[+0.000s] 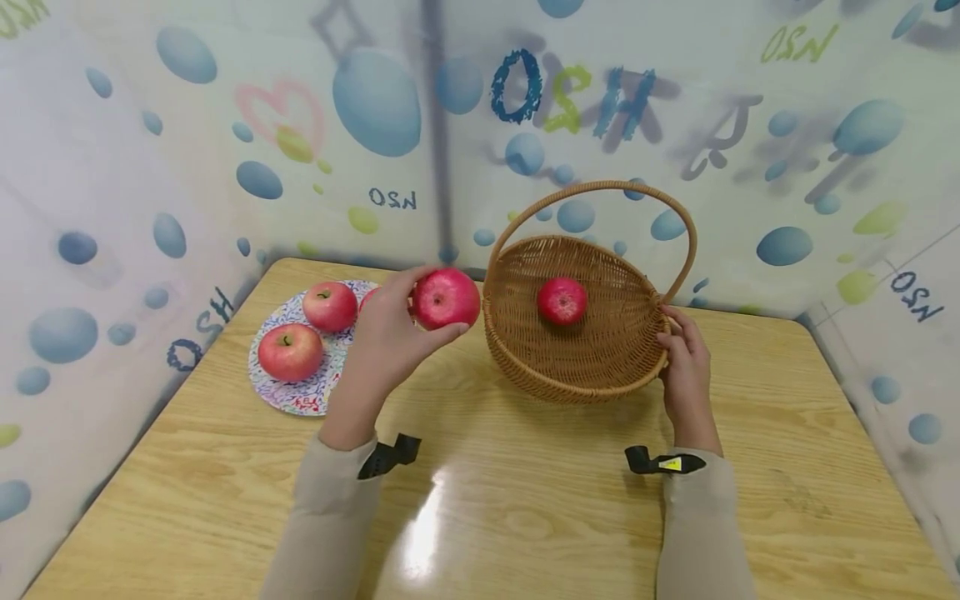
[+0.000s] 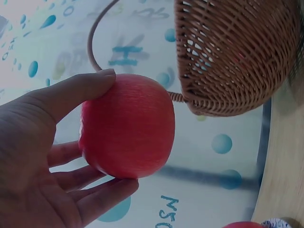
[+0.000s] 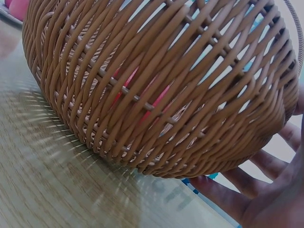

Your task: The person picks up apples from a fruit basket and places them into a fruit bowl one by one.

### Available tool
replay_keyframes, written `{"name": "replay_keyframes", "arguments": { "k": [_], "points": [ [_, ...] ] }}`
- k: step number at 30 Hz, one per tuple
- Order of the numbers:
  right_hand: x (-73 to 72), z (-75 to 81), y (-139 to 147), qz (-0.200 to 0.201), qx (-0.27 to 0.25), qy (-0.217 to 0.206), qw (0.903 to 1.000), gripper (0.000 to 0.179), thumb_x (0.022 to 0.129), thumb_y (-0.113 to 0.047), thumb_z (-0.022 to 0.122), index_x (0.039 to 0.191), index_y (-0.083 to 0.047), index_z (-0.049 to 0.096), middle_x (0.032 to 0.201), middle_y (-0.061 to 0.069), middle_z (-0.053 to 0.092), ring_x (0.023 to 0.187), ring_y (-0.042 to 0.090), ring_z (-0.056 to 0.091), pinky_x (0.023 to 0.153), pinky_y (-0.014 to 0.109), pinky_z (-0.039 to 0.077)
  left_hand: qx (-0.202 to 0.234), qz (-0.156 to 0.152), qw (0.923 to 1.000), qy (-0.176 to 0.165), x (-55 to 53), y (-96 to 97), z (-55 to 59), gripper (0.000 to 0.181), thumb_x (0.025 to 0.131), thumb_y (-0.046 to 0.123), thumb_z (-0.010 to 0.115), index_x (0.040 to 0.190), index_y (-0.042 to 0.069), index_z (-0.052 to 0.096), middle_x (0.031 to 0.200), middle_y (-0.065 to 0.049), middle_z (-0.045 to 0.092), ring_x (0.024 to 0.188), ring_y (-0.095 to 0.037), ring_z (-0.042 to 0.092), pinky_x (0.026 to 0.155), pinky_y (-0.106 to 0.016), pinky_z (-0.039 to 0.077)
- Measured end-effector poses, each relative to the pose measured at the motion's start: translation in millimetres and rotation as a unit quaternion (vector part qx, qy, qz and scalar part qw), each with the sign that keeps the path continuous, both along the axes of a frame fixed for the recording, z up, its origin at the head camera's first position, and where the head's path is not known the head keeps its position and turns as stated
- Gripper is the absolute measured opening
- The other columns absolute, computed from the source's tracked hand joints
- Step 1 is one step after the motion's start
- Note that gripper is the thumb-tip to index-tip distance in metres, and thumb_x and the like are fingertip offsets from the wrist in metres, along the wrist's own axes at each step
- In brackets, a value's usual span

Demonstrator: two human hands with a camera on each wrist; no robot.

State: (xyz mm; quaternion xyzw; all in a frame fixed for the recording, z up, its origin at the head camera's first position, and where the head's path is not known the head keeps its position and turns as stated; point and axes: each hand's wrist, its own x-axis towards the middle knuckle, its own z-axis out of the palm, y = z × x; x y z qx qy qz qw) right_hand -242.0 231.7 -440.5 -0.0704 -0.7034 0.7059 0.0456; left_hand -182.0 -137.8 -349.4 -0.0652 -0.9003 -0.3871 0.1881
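My left hand [image 1: 386, 329] grips a red apple [image 1: 447, 298] between thumb and fingers, raised just left of the wicker basket's rim. The left wrist view shows the thumb [image 2: 102, 78] on one side of the apple and the fingers bent round the other. The brown wicker basket [image 1: 517, 367] has a tall arched handle and tilts with its opening towards me. Inside lies another red apple [image 1: 562, 301]. My right hand [image 1: 687, 367] holds the basket by its right side, fingers at the rim near the handle's foot. In the right wrist view, fingers [image 3: 223, 194] reach along the weave.
A patterned plate [image 1: 273, 392] on the left of the wooden table [image 1: 517, 500] bears a pinkish-red apple [image 1: 291, 352], a second apple [image 1: 330, 306] behind it and a third, mostly hidden by my left hand. A printed wall covering [image 1: 450, 167] stands directly behind the table.
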Motion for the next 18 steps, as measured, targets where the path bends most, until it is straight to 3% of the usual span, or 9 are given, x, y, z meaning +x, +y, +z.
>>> {"name": "replay_keyframes", "arguments": {
  "k": [9, 18],
  "points": [
    [0.6, 0.2, 0.3, 0.001, -0.005, -0.003, 1.0, 0.049, 0.105, -0.016, 0.038, 0.152, -0.027, 0.044, 0.161, 0.01, 0.036, 0.133, 0.027, 0.05, 0.075, 0.015, 0.057, -0.02, 0.024, 0.9983, -0.05, -2.6, -10.2, -4.0, 0.077, 0.079, 0.038, 0.086, 0.144, 0.014, 0.053, 0.142, -0.008, 0.058, 0.127, -0.028, 0.056, 0.101, -0.05, 0.054],
    [1.9, 1.4, -0.6, 0.003, -0.005, 0.002, 1.0, 0.048, 0.106, -0.017, 0.039, 0.152, -0.027, 0.044, 0.161, 0.01, 0.036, 0.131, 0.025, 0.052, 0.076, 0.015, 0.057, -0.036, 0.031, 0.9961, -0.074, -7.4, -14.0, -10.2, 0.078, 0.079, 0.04, 0.085, 0.144, 0.01, 0.052, 0.141, -0.012, 0.058, 0.126, -0.032, 0.056, 0.102, -0.052, 0.053]
  ]
}}
